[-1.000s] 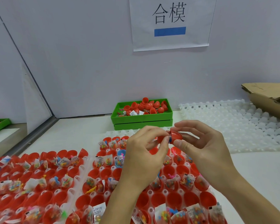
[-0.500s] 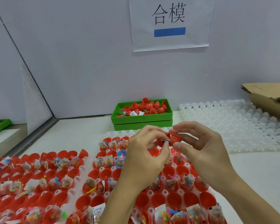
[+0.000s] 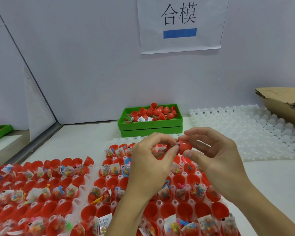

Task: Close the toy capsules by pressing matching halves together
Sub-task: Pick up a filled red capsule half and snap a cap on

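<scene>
We've got our right hand (image 3: 216,159) pinching a red capsule half (image 3: 185,146) while our left hand (image 3: 152,160) holds its mate against it, right above the white trays (image 3: 92,176) of open red halves. Green bin (image 3: 150,124) of loose halves sits behind.

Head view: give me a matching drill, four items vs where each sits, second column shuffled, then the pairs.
Items
1. green tray
2. white grid tray
3. cardboard box
4. red capsule half

Places
A. far right edge, beyond the white grid
B. pinched in the right hand, facing the left hand
C. against the back wall, below the paper sign
D. flat on the table, right of the green tray

Pairs: 1-C, 2-D, 3-A, 4-B
</scene>
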`<action>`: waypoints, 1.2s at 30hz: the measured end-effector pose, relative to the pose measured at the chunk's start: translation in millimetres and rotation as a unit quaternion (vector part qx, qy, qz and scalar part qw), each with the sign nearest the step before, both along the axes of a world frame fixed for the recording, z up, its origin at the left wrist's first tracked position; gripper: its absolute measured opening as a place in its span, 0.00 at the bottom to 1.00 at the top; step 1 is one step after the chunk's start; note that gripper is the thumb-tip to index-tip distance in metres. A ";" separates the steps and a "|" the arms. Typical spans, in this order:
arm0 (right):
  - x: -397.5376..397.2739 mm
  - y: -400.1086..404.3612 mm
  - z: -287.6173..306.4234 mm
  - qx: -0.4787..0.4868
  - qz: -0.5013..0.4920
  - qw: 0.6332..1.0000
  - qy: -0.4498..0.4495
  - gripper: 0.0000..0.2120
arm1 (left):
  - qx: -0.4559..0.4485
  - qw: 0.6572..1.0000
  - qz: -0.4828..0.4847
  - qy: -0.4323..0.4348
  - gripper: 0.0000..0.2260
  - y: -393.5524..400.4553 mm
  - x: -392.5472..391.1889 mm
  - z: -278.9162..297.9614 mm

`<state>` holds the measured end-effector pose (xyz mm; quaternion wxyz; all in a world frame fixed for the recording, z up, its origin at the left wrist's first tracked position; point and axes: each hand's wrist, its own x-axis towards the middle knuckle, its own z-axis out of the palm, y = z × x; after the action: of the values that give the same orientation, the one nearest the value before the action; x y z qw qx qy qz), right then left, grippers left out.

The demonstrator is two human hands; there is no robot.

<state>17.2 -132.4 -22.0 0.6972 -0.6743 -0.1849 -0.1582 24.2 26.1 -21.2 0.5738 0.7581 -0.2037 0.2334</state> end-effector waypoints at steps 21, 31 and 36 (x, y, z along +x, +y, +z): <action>0.8 -0.9 -0.4 0.007 -0.006 1.000 -0.009 0.21 | 0.073 0.997 -0.001 -0.031 0.08 1.5 -2.7 1.9; 1.4 -0.2 -1.7 0.019 -0.010 1.000 -0.010 0.21 | 0.112 0.992 0.010 -0.064 0.04 -1.0 -2.6 1.4; 1.3 -0.2 -1.4 0.013 -0.010 1.000 -0.009 0.21 | 0.072 0.996 0.025 -0.042 0.06 -3.9 -2.2 0.0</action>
<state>18.5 -132.6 -23.4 0.7027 -0.6655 -0.1819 -0.1735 22.0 22.2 -21.2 0.5031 0.7916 -0.2249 0.2641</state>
